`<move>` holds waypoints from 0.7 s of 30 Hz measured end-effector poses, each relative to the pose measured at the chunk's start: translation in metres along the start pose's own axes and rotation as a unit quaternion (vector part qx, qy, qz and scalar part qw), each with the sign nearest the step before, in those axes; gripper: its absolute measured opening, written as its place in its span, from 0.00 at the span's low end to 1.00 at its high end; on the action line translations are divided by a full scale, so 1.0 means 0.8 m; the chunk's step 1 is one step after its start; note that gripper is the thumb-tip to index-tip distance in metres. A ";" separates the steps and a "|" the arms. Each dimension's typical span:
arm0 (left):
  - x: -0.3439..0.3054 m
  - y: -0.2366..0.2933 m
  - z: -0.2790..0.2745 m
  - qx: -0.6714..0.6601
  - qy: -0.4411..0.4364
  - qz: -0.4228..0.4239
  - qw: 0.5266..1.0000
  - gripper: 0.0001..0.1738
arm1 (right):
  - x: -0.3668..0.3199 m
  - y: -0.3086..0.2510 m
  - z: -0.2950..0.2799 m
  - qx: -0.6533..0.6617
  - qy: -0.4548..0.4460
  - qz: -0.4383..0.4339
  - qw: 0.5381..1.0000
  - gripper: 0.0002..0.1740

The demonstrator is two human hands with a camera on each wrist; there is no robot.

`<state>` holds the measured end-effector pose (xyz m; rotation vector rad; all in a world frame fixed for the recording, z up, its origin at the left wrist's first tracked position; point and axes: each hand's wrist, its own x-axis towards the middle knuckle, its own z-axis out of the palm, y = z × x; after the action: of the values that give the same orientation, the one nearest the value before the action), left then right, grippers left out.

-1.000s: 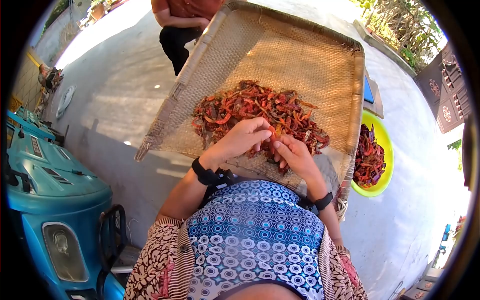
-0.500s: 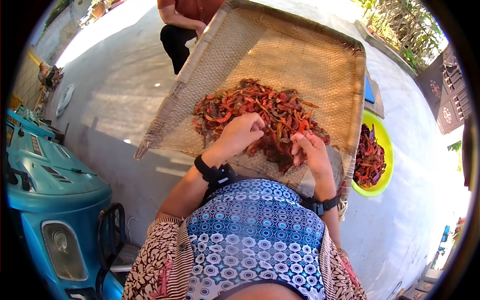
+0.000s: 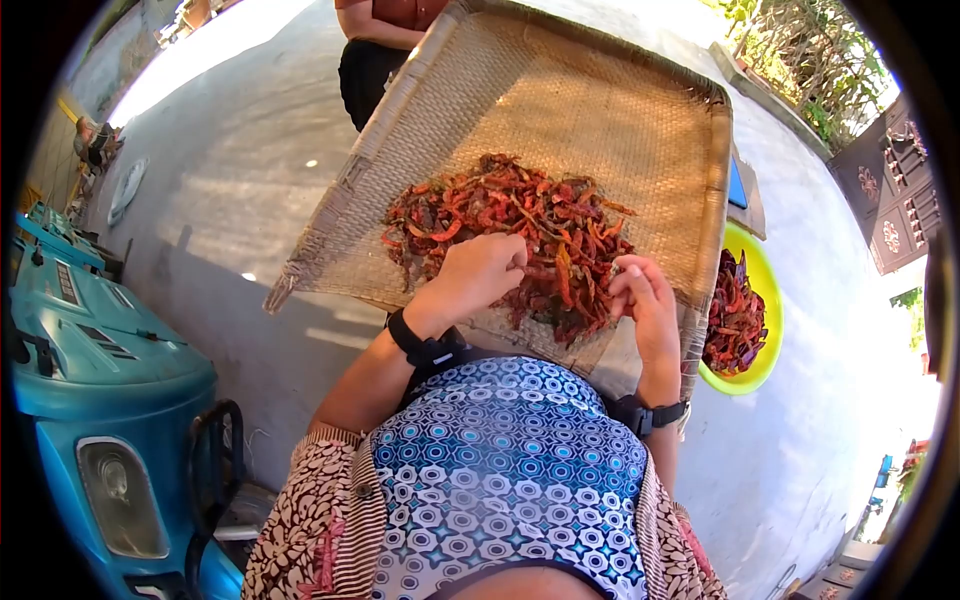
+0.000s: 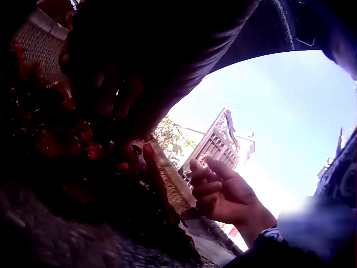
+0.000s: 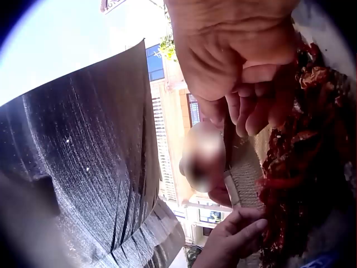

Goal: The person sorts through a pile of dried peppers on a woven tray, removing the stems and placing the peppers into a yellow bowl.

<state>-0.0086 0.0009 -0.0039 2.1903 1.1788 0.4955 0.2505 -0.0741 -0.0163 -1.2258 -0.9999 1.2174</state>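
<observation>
Dried red chilies (image 3: 500, 200) lie heaped on a large woven tray (image 3: 590, 100) in the head view. My left hand (image 3: 475, 275) is over the near side of the heap, fingers bent and the tips close to the chilies. To its right, at the heap's right edge, is my right hand (image 3: 645, 300), raised, with thumb and fingers bent towards each other. The left wrist view shows that right hand (image 4: 226, 192) from the side. In the right wrist view my left hand (image 5: 234, 237) reaches towards the heap. I cannot tell whether either hand holds anything small.
A yellow-green basin (image 3: 765, 350) with more dried chilies stands on the ground right of the tray. Across the tray is another person (image 3: 385, 50). A teal vehicle (image 3: 110, 370) stands at the left, and a blue item (image 3: 738, 185) lies beyond the basin.
My hands were together over the heap with a reddish chili at the fingertips. They have parted, the right one moving right and the left staying over the heap. The other person's arm has shifted.
</observation>
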 end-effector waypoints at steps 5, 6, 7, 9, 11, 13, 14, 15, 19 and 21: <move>-0.002 0.013 -0.013 -0.082 -0.024 -0.005 0.996 0.07 | 0.006 0.004 0.054 -0.178 -0.120 0.022 0.976 0.18; -0.002 0.012 -0.014 -0.093 -0.028 -0.007 0.995 0.07 | 0.007 0.008 0.056 -0.204 -0.118 0.025 0.971 0.20; -0.002 0.010 -0.015 -0.104 -0.030 -0.007 0.994 0.07 | 0.007 0.009 0.055 -0.242 -0.118 0.013 0.963 0.21; -0.002 0.009 -0.019 -0.069 -0.006 0.007 0.998 0.07 | 0.008 0.010 0.052 -0.317 -0.117 -0.012 0.941 0.24; -0.004 0.010 -0.023 -0.027 0.024 0.014 0.999 0.07 | 0.009 0.013 0.049 -0.359 -0.087 -0.025 0.929 0.25; -0.006 0.016 -0.027 0.024 0.060 0.014 0.998 0.07 | 0.008 0.013 0.049 -0.339 -0.067 -0.044 0.937 0.25; -0.007 0.019 -0.030 0.014 0.056 0.013 0.998 0.07 | 0.006 0.011 0.051 -0.297 -0.062 -0.057 0.951 0.24; -0.008 0.022 -0.034 0.004 0.051 0.013 0.999 0.07 | 0.005 0.010 0.052 -0.255 -0.057 -0.070 0.963 0.24; -0.010 0.033 -0.040 -0.001 0.045 0.026 0.999 0.07 | 0.009 0.010 0.053 -0.285 -0.069 -0.062 0.954 0.18; -0.008 0.029 -0.036 -0.005 0.049 0.041 0.998 0.07 | 0.008 0.015 0.055 -0.225 -0.098 -0.035 0.969 0.15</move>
<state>-0.0142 -0.0054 0.0324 2.2345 1.1378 0.6476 0.2064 -0.0626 -0.0240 -1.4187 -1.5150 1.1040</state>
